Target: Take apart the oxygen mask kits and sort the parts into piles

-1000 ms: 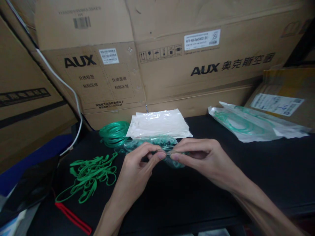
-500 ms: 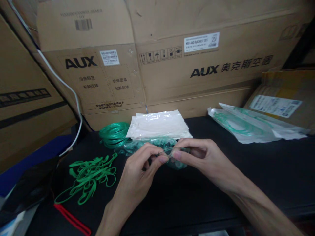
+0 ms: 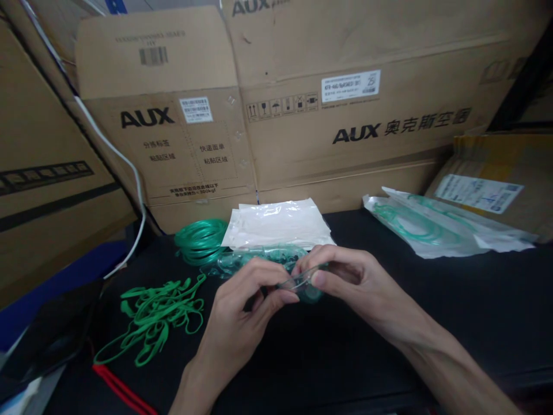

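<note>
Between my two hands is a clear, green-tinted plastic mask (image 3: 311,294), partly covered by my fingers. My left hand (image 3: 253,302) pinches its left edge between thumb and index finger. On the opposite edge, my right hand (image 3: 345,276) grips with its thumb in front and fingers behind. A thin, pale strip shows along the edge between the fingertips. Just behind the hands lies a pile of similar clear green plastic pieces (image 3: 235,262), partly hidden by my left hand.
Behind that pile sits a stack of white packets (image 3: 279,225), with coiled green tubing (image 3: 201,241) at its left. Green elastic straps (image 3: 162,314) lie at left, near a red strap (image 3: 121,389). Bagged green tubing (image 3: 415,225) lies at right. Cardboard boxes (image 3: 294,144) wall the back.
The mask's edge has tilted and shows more between my fingers. My right fingers have shifted along it, and both hands sit slightly lower in view. The camera has tipped up a little.
</note>
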`<action>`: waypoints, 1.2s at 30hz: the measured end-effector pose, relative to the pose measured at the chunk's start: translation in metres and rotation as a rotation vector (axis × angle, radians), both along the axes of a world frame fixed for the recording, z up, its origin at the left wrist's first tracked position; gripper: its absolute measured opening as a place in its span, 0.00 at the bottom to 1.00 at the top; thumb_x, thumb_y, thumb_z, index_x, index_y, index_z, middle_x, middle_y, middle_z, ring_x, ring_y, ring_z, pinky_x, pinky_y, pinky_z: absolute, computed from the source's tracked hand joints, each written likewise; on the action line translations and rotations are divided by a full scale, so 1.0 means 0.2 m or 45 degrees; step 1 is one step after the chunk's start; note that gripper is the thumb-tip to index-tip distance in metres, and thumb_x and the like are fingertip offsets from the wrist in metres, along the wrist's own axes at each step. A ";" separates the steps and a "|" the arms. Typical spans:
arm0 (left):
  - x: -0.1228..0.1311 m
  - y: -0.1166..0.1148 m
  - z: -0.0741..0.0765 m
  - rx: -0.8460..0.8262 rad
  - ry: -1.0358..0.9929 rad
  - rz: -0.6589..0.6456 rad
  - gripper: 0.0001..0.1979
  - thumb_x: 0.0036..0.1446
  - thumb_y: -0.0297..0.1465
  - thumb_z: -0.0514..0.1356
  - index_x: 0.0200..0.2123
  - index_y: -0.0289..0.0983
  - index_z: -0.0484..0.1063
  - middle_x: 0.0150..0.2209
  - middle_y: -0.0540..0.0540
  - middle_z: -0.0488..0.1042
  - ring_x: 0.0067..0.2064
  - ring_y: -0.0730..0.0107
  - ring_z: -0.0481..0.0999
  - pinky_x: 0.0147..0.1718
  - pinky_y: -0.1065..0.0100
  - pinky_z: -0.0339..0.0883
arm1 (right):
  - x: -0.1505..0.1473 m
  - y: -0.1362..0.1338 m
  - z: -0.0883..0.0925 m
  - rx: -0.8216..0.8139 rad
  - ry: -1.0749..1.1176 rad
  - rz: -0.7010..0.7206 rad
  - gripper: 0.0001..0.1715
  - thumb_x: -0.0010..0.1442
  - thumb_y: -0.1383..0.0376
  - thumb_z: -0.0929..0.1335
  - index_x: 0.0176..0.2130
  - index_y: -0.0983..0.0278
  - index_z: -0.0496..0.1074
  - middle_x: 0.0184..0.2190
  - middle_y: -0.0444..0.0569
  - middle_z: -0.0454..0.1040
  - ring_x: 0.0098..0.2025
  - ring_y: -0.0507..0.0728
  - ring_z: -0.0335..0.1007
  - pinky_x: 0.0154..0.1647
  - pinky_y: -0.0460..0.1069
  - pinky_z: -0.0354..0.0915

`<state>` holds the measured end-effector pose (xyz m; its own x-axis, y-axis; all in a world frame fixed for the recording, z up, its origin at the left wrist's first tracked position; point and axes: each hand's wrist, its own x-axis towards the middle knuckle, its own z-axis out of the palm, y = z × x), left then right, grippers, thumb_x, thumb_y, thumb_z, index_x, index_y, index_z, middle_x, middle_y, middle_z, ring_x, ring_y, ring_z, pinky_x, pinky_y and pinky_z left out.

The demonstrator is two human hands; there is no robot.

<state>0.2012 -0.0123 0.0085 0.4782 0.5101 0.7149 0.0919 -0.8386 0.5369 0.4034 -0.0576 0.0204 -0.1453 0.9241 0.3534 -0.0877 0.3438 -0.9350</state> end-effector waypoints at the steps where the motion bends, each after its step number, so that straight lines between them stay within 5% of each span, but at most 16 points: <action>1: 0.00 0.00 0.00 -0.004 -0.005 -0.015 0.04 0.61 0.26 0.64 0.37 0.40 0.74 0.35 0.50 0.76 0.36 0.70 0.75 0.31 0.73 0.66 | 0.00 0.00 0.00 -0.002 0.015 0.026 0.06 0.59 0.61 0.75 0.35 0.61 0.79 0.36 0.48 0.77 0.41 0.56 0.72 0.43 0.50 0.66; 6: -0.02 -0.01 0.00 0.016 0.079 -0.062 0.06 0.62 0.22 0.62 0.37 0.40 0.71 0.35 0.50 0.73 0.36 0.72 0.73 0.34 0.73 0.65 | -0.03 -0.01 0.00 -0.047 -0.027 0.063 0.13 0.48 0.67 0.80 0.35 0.60 0.80 0.34 0.44 0.78 0.40 0.55 0.73 0.44 0.49 0.66; 11: -0.01 -0.01 0.00 0.086 0.096 -0.062 0.08 0.62 0.20 0.60 0.40 0.39 0.70 0.36 0.49 0.72 0.36 0.73 0.72 0.31 0.74 0.63 | -0.04 0.00 0.00 0.020 -0.039 0.081 0.04 0.55 0.68 0.77 0.32 0.61 0.81 0.32 0.43 0.77 0.38 0.53 0.72 0.42 0.47 0.65; 19: -0.01 -0.03 0.01 0.192 0.046 -0.082 0.08 0.62 0.19 0.59 0.39 0.37 0.71 0.36 0.49 0.73 0.39 0.72 0.73 0.38 0.72 0.66 | -0.02 -0.01 0.01 0.081 -0.088 0.105 0.03 0.55 0.69 0.77 0.32 0.62 0.82 0.32 0.44 0.78 0.38 0.52 0.73 0.42 0.46 0.66; 31: -0.02 -0.06 0.04 0.313 0.203 0.028 0.12 0.61 0.17 0.58 0.37 0.40 0.73 0.35 0.50 0.77 0.36 0.71 0.73 0.35 0.70 0.65 | 0.01 -0.01 0.02 0.240 -0.158 0.203 0.04 0.58 0.69 0.75 0.30 0.64 0.82 0.29 0.48 0.79 0.42 0.58 0.75 0.46 0.52 0.70; 36: -0.03 -0.02 0.01 0.424 0.116 0.014 0.06 0.64 0.24 0.61 0.43 0.40 0.71 0.39 0.48 0.78 0.39 0.71 0.75 0.37 0.70 0.67 | 0.01 -0.02 0.02 0.315 -0.186 0.229 0.07 0.59 0.65 0.75 0.31 0.65 0.82 0.28 0.48 0.79 0.40 0.57 0.75 0.51 0.53 0.67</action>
<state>0.1954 -0.0170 0.0104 0.5435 0.2613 0.7977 0.1365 -0.9652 0.2231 0.4057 -0.0609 0.0238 -0.3638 0.7678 0.5273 -0.0391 0.5530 -0.8323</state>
